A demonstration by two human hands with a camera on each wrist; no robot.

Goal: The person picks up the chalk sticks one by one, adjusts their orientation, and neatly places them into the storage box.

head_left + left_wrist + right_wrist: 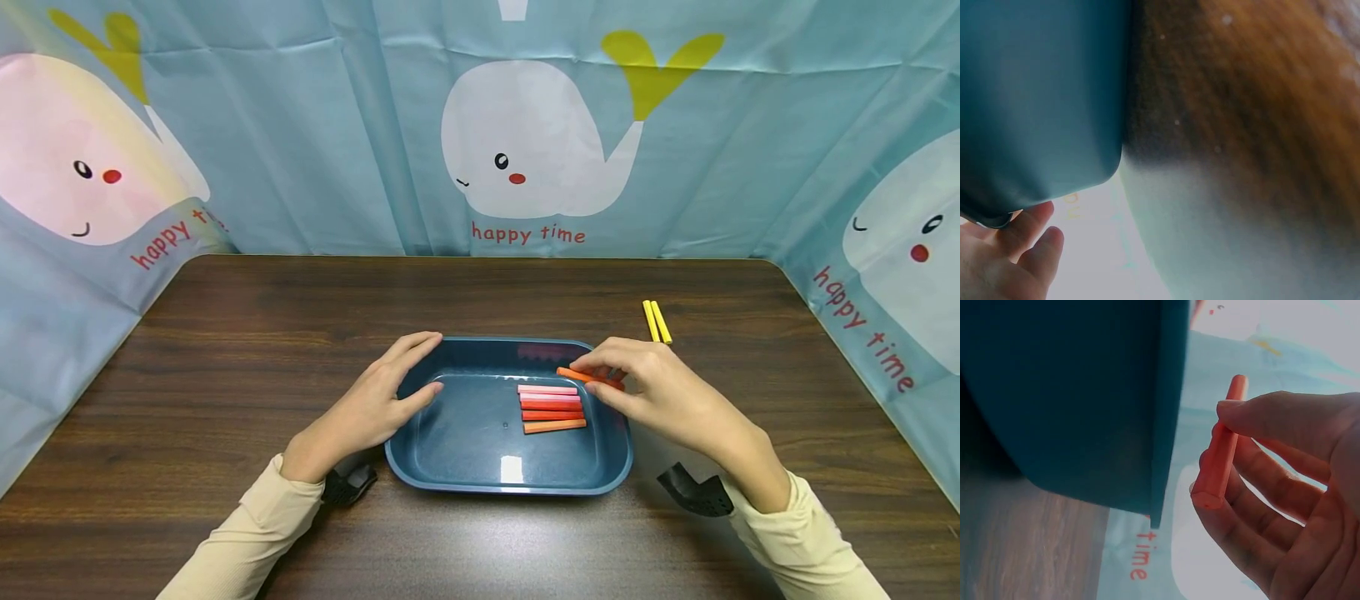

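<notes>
A blue plastic bin (465, 483) stands on the table with several crayon-like sticks lying side by side in its right half: pink sticks (547, 390), red sticks (552, 415) and an orange one (555, 427). Over the bin's right rim, my right hand (660, 387) pinches another orange crayon-like stick (1219, 456) between thumb and fingers, its free end pointing left over the bin. My left hand (375, 400) is at the bin's left rim, fingers fairly straight along the upper left corner and thumb reaching over the inside. Only some left fingers (1044, 250) show beside the bin in the left wrist view.
Two yellow sticks (657, 322) lie on the dark wooden table (247, 358) behind my right hand. A light blue curtain (337, 150) with whale prints hangs along the back and both sides. Black wrist mounts (697, 492) sit at both wrists.
</notes>
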